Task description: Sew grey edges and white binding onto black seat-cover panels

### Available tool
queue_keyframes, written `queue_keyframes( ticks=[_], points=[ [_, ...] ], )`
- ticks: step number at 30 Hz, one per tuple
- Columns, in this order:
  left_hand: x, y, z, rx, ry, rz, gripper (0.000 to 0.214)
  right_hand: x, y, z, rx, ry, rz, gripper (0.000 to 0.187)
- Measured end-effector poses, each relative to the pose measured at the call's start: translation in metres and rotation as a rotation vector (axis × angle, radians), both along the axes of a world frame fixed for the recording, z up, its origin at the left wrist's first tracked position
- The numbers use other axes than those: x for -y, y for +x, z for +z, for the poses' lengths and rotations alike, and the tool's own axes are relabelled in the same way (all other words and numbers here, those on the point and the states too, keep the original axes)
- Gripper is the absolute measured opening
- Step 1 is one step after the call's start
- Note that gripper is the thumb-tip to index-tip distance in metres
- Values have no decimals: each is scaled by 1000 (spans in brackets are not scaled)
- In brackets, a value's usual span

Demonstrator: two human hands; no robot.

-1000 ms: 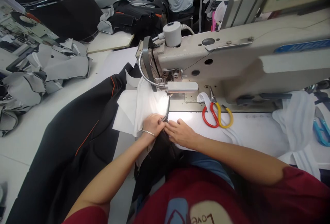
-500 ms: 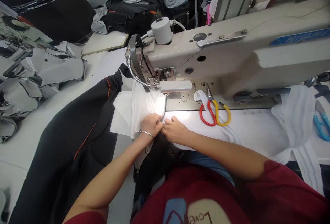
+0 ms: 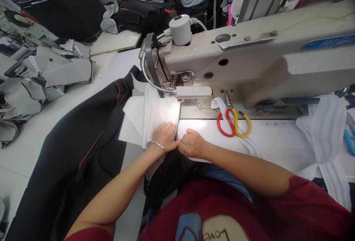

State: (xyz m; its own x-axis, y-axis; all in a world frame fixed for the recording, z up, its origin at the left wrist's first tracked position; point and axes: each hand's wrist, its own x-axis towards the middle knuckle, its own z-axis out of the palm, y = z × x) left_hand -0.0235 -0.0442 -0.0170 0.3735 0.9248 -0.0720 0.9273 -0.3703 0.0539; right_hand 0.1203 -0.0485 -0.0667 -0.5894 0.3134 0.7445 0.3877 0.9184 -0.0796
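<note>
A: What has moved since the earlier frame?
B: The right hand (image 3: 193, 144) has curled more tightly, and the thumb of the left hand (image 3: 165, 137) now reaches out toward it. The whole view has shifted slightly; the scissors (image 3: 229, 105) lie as they did, beside the work.
A: State of the fingers?
B: Left: bent over the white fabric (image 3: 155, 111), near its dark edging (image 3: 176, 133); whether they pinch it I cannot say. Right: folded into a loose fist, its knuckles close against the left thumb. Anything inside that fist is concealed.
A: Location of the piece?
B: The white fabric extends from beneath the head of the sewing machine (image 3: 208, 60) to the left hand. Black fabric (image 3: 172, 170) hangs below, toward the lap.
A: Step in hand?
B: In my judgement, aligning the edge by hand at the machine. The next move calls for keeping that edge flat and straight, with fingertips clear of the needle area.
A: Limits of inspection?
B: The lamp bar (image 3: 193, 92) and its glare obscure the stitching point. Contact between the two hands is uncertain. The lettering on the blue label (image 3: 328, 42) is cut off at the frame's edge.
</note>
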Motion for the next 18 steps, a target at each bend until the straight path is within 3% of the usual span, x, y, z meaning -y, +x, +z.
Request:
queue_keyframes(
  ticks=[5, 10, 14, 18],
  points=[
    [6, 9, -7, -67, 57, 103, 11, -2, 0, -1, 15, -10, -37, 30],
    [4, 4, -17, 41, 106, 130, 14, -3, 2, 3, 234, -174, -115, 21],
    [0, -4, -14, 148, 65, 171, 10, -1, 2, 8, 371, -271, -111, 24],
    [-1, -2, -10, 164, 39, 176, 10, 1, 2, 6, 424, -239, -85, 35]
  ],
)
